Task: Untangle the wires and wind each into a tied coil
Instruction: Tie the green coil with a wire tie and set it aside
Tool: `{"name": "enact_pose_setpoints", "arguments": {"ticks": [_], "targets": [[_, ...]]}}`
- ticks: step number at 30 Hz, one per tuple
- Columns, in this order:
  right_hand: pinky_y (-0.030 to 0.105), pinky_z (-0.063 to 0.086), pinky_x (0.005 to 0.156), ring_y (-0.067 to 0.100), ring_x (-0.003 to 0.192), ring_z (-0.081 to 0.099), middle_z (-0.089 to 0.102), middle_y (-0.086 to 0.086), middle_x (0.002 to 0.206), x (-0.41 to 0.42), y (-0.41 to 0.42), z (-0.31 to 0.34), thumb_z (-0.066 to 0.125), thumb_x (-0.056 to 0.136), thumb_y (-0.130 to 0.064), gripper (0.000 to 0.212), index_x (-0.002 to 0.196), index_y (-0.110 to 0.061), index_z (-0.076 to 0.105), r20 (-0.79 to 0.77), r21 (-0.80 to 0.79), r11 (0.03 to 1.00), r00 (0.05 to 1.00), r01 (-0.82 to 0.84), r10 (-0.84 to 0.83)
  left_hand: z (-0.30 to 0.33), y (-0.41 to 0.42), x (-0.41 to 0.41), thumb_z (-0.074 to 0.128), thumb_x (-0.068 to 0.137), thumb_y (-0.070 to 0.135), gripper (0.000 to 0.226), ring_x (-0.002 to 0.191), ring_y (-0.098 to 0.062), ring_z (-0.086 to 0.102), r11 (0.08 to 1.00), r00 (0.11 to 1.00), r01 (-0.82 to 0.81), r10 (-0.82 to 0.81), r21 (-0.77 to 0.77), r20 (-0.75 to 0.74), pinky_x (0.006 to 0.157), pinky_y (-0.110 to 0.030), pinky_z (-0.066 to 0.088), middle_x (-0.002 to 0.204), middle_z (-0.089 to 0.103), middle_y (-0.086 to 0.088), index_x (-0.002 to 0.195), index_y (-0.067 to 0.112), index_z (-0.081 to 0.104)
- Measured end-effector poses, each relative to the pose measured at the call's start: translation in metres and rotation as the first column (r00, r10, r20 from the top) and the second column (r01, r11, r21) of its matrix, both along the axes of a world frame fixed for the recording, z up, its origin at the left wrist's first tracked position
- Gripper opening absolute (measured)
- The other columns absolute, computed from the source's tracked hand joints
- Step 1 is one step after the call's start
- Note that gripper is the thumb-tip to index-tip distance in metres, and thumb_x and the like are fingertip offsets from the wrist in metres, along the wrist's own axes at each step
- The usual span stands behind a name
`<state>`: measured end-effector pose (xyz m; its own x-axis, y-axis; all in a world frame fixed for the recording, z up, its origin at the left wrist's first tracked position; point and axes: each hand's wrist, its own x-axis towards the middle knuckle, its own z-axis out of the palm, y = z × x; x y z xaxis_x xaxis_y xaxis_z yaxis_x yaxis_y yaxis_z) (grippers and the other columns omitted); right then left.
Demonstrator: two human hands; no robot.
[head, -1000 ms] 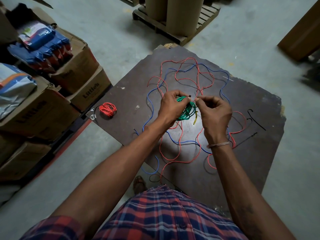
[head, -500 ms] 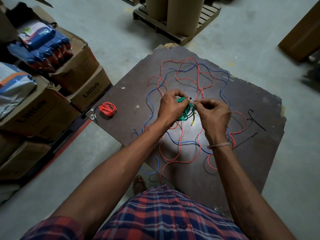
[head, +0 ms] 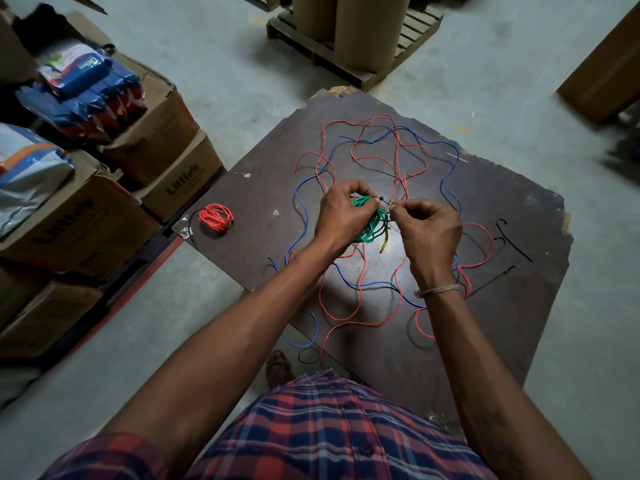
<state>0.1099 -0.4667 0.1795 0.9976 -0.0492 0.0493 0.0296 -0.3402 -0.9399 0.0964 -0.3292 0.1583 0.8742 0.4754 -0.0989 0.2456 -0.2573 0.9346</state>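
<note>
The green coil (head: 369, 221) sits just above the centre of the dark board (head: 519, 220), held up off the loose tangle by the left hand (head: 341, 216), whose fingers are wrapped around the bundle's nine-o'clock side and clamped on it. At the coil's three o'clock, the right hand (head: 429, 233) has thumb and forefinger pressed together on the thin tail of a black cable tie (head: 383, 201), whose small head shows at the coil's one o'clock. I judge the wire light and springy: its loops will want to fan open, so the hold belongs across the whole bundle, beside the tie rather than on a single strand, while the slim, slick tie tail needs a firm fingertip pinch close to its head. A yellowish wire end (head: 384, 242) hangs free at the coil's five o'clock and could snag. The red wire (head: 360, 299) and blue wire (head: 450, 157) lie slack and crossed under both hands, soft enough to drag along if caught. A finished red coil (head: 216, 216) rests well apart at nine o'clock, and spare black ties (head: 512, 240) lie at three o'clock. Against the earlier frames, the right hand has drawn slightly away toward three o'clock with the tail, the tie looking a little tighter; the left hand's hold, the coil's place and the loose wires seem unchanged.
</note>
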Motion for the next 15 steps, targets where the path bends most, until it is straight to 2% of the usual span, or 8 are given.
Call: {"name": "enact_pose_setpoints", "arguments": {"ticks": [7,13,15], "targets": [[0.036,0.063,0.073,0.014,0.069,0.074,0.076,-0.004,0.073,0.0017,0.0001,0.0001,0.08,0.079,-0.017,0.004,0.082,-0.018,0.081,-0.011,0.016,1.0,1.0,-0.007,0.007,-0.0009,-0.0004,-0.001,0.075,0.08,0.025,0.004,0.077,-0.009,0.072,1.0,1.0,0.004,-0.004,0.012,0.002,0.072,-0.039,0.061,0.081,0.074,0.007,0.082,0.022,0.074],[0.041,0.063,0.072,0.016,0.069,0.074,0.076,-0.003,0.072,0.0017,0.0002,-0.0034,0.082,0.077,-0.022,0.005,0.081,-0.018,0.081,-0.033,0.035,0.998,0.998,-0.044,0.045,0.0017,-0.0007,-0.0007,0.075,0.082,0.024,0.004,0.076,-0.009,0.071,0.999,1.0,0.014,-0.014,0.031,0.012,0.066,-0.033,0.06,0.084,0.073,0.005,0.085,0.021,0.073],[0.043,0.063,0.073,0.017,0.07,0.074,0.077,-0.002,0.073,0.0027,-0.0011,-0.0046,0.083,0.078,-0.021,0.006,0.082,-0.017,0.082,-0.047,0.041,0.998,0.998,-0.043,0.045,0.0016,0.0013,-0.0004,0.074,0.083,0.025,0.004,0.078,-0.01,0.072,0.999,0.999,0.033,-0.033,0.029,0.013,0.069,-0.036,0.062,0.085,0.073,0.005,0.086,0.022,0.073]]}}
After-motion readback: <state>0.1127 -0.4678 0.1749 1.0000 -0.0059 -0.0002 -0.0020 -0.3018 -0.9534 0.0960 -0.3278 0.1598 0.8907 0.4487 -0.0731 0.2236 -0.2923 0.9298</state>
